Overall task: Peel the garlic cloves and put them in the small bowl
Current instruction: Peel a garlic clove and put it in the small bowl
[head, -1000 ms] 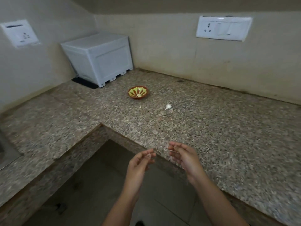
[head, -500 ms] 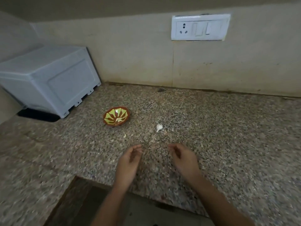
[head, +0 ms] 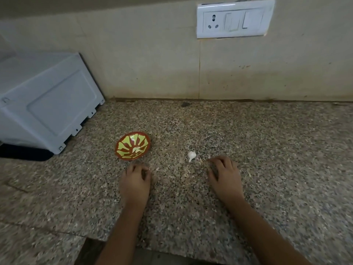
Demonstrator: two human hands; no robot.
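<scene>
A small red bowl with a yellow-green pattern [head: 122, 148] sits on the speckled granite counter [head: 267, 169], with a pale piece of garlic [head: 136, 149] inside it. A white unpeeled garlic clove [head: 191, 155] lies to the right of the bowl. My left hand [head: 135, 181] rests on the counter just below the bowl, fingers curled down and holding nothing. My right hand [head: 225, 177] rests palm down a little right of the clove, fingertips close to it but apart from it.
A white plastic box [head: 44, 104] stands at the back left on a dark mat. A white socket and switch panel [head: 235, 19] is on the tiled wall behind. The counter's front edge drops away at the bottom left [head: 89, 243].
The view has swung and closed in on the counter. Both hands have moved forward from over the floor gap onto the counter, landing near the bowl and the clove.
</scene>
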